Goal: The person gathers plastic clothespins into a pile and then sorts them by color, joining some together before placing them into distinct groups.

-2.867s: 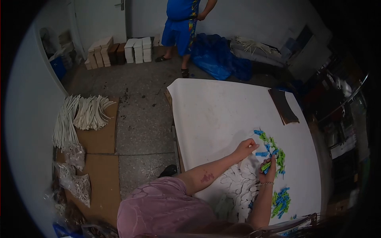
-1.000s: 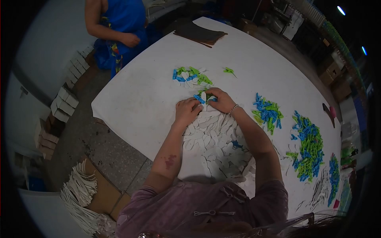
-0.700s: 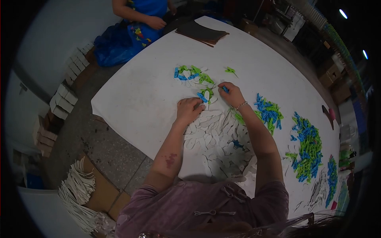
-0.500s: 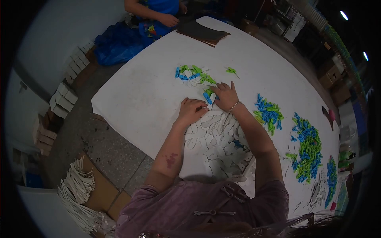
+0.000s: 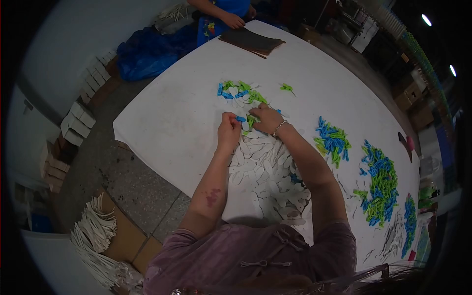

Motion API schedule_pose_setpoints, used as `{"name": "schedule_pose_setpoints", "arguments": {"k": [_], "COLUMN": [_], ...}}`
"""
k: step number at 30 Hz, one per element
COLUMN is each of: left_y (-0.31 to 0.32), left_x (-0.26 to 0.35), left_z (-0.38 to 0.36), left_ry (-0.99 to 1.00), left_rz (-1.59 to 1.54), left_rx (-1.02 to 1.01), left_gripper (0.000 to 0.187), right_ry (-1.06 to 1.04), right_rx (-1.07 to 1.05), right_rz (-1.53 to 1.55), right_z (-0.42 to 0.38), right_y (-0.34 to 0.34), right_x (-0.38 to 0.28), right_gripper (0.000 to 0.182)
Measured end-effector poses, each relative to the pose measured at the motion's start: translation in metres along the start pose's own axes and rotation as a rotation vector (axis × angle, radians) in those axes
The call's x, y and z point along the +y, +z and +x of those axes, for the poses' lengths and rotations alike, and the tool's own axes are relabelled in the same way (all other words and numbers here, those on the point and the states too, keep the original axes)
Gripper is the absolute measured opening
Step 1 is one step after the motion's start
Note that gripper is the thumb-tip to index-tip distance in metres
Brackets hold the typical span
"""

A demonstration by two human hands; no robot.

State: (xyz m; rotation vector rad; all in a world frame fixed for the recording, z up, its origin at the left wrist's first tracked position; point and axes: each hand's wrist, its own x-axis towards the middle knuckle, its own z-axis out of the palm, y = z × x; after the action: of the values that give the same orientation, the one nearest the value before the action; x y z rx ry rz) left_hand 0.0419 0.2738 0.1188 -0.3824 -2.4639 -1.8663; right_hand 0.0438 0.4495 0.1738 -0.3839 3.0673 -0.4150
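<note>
My left hand (image 5: 229, 132) is pinched on a small blue plastic clip (image 5: 240, 119) just above the white table. Close beside it, my right hand (image 5: 268, 120) has its fingers closed around a green clip (image 5: 251, 119); a white oval piece lies right under these clips. Beyond both hands sits a small group of blue and green clips mixed with white oval pieces (image 5: 233, 91). Between my forearms spreads a heap of flat white oval pieces with thin stems (image 5: 260, 164). One green clip (image 5: 286, 87) lies apart, past my right hand.
Piles of blue and green clips (image 5: 334, 140) and a larger one (image 5: 381, 184) lie on the right of the table (image 5: 167, 118). A dark flat stack (image 5: 251, 40) rests at the far edge, where another person's hand (image 5: 233, 20) is. Bundled white strips (image 5: 96, 226) lie at lower left.
My left hand has lifted and moved slightly away from me, now holding a blue clip. My right hand has shifted left. The other person has moved right, towards the dark stack.
</note>
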Motion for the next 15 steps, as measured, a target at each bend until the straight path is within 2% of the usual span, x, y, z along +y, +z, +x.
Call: {"name": "schedule_pose_setpoints", "arguments": {"k": [1, 2, 3, 6, 8, 9, 11, 13, 15], "left_y": [0.002, 0.004, 0.003, 0.002, 0.002, 0.002, 0.003, 0.003, 0.003], "left_x": [-0.006, -0.011, -0.010, -0.010, -0.012, -0.015, -0.021, -0.019, -0.018], "left_z": [0.002, 0.005, 0.005, 0.004, 0.004, 0.005, 0.006, 0.003, 0.003], "left_ry": [0.043, 0.085, 0.082, 0.082, 0.292, 0.289, 0.452, 0.460, 0.465], "left_rz": [-0.098, -0.197, -0.198, -0.099, 0.036, 0.038, 0.368, 0.411, 0.454], "left_rx": [0.091, 0.182, 0.186, 0.189, 0.257, 0.256, 0.267, 0.242, 0.215], "left_gripper": [0.027, 0.027, 0.027, 0.034, 0.039, 0.039, 0.042, 0.039, 0.037], "right_ry": [-0.002, 0.100, 0.201, 0.198, 0.260, 0.325, 0.302, 0.276, 0.164], "right_rx": [0.001, 0.016, 0.029, -0.061, -0.082, -0.100, -0.093, -0.082, -0.028], "right_rz": [0.000, 0.008, 0.016, -0.030, -0.068, -0.109, -0.084, -0.066, -0.071], "right_z": [-0.001, -0.004, -0.005, -0.002, -0.001, -0.001, -0.004, -0.002, -0.003], "right_y": [-0.006, -0.011, -0.013, -0.013, -0.016, -0.018, -0.012, -0.002, 0.008], "right_x": [-0.010, -0.022, -0.028, -0.029, -0.029, -0.029, -0.021, -0.011, -0.005], "right_gripper": [0.057, 0.060, 0.063, 0.066, 0.066, 0.066, 0.062, 0.059, 0.044]}}
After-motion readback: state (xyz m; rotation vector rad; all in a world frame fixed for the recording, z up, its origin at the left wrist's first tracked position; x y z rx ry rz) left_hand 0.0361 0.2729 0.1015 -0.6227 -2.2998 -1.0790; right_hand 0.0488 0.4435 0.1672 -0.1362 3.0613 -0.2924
